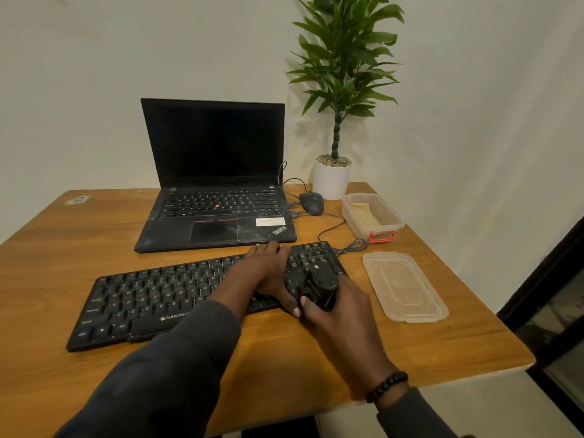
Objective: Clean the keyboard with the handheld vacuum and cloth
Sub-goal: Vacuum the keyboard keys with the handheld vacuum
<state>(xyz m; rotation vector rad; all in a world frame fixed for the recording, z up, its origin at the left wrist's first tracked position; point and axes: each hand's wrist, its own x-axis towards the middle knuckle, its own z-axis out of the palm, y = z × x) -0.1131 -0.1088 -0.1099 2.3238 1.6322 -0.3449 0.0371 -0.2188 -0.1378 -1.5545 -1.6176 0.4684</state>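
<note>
- Plain pale walls meeting in a corner behind a wooden counter (79,257), with a dark doorway edge at far right.
- On the counter: one black keyboard (151,298) lying slantwise near the front edge, its cable running off toward the laptop.
- Left hand (268,267) laid flat across the right half of the keyboard, fingers straight and reaching the far edge, thumb down by the near edge; pressing, not gripping.
- Right hand (335,314) wrapped around one small black handheld vacuum (319,286), nose pointed down at the number-pad end of the keyboard; contact with the keys hard to tell.
- Hands close together, nearly touching at the thumbs.
- Cloth: likely the yellowish folded piece (363,211) inside the open clear box (373,216) at the right rear, well apart from both hands; not certain.
- Step in hand, as judged: vacuuming the right end of the keyboard while steadying it.
- To do well: keep the flat hand pinning the board so it cannot slide, hold the nozzle low and tilted into the gaps between rows, work row by row leftward, shift the steadying hand off uncleaned keys.
- Count: one laptop (215,184), lid open, screen dark; one mouse (312,202); one potted plant (335,121); one loose clear lid (404,286); one bead bracelet (387,385) on the right wrist.
</note>
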